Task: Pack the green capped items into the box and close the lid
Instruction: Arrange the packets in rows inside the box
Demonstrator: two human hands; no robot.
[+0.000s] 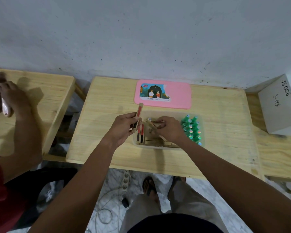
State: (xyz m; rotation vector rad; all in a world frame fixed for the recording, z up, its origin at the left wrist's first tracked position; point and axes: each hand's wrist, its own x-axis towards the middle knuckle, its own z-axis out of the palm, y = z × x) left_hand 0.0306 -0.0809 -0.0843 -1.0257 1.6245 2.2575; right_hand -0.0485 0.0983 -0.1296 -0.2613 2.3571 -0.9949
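A clear plastic box [136, 143] stands on the middle wooden table. Several green capped items [191, 129] stand upright in rows at its right end. Slim tan cartons [155, 142] lie in its left and middle parts. My left hand [124, 127] grips one tan carton with a red stripe [139, 113], held upright above the box's left end. My right hand [169, 129] reaches into the box's middle and pinches another tan carton [152, 126]. The pink lid [163, 96] lies flat on the table behind the box.
Another person's arm [22, 118] rests on the left table, the hand holding a pale object. A white cardboard box [280, 105] marked JS006 sits at the right. A power strip [126, 180] and cables lie on the floor by my feet.
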